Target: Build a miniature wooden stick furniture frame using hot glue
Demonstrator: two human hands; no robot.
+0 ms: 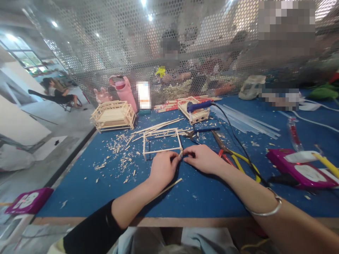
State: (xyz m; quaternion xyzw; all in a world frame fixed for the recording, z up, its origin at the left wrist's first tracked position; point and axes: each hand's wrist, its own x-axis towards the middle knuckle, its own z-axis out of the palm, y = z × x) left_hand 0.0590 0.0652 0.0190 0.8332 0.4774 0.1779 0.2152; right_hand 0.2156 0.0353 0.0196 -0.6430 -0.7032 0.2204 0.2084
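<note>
A small frame of thin wooden sticks (161,141) stands on the blue table (201,190). My left hand (162,168) is curled with its fingertips pinched at the frame's near right corner. My right hand (203,158) meets it there, fingers also pinched on that corner post. A loose long stick (169,187) lies under my left wrist. A silver bangle sits on my right forearm.
Wood chips litter the table's left half. A finished stick bench (113,115), a pink bottle (124,91), a blue glue gun (200,106) on a stick box, yellow-handled pliers (235,157), clear glue sticks (246,121) and a magenta box (302,169) surround me. People sit behind a mesh screen.
</note>
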